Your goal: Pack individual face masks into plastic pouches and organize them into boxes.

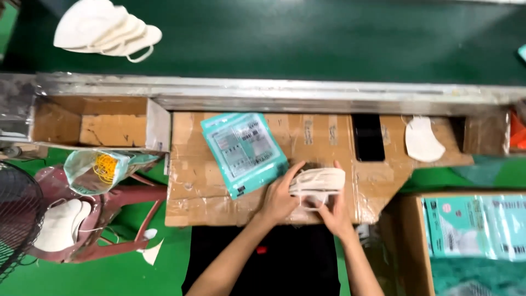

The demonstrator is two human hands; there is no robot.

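A small stack of folded white face masks (pixel 318 181) rests on the taped cardboard work surface (pixel 192 192). My left hand (pixel 279 198) grips the stack's left side, thumb on top. From the right, my right hand (pixel 334 211) holds the same stack with fingers wrapped under it. A pile of teal printed plastic pouches (pixel 243 151) lies flat just left of my hands, touching nothing I hold.
A green conveyor belt (pixel 307 38) runs along the top, carrying a heap of white masks (pixel 104 30). A metal rail (pixel 274 93) borders it. One loose mask (pixel 423 140), a black phone (pixel 368 137), an open cardboard box (pixel 90 123), and a box of teal pouches (pixel 476 227) surround the surface.
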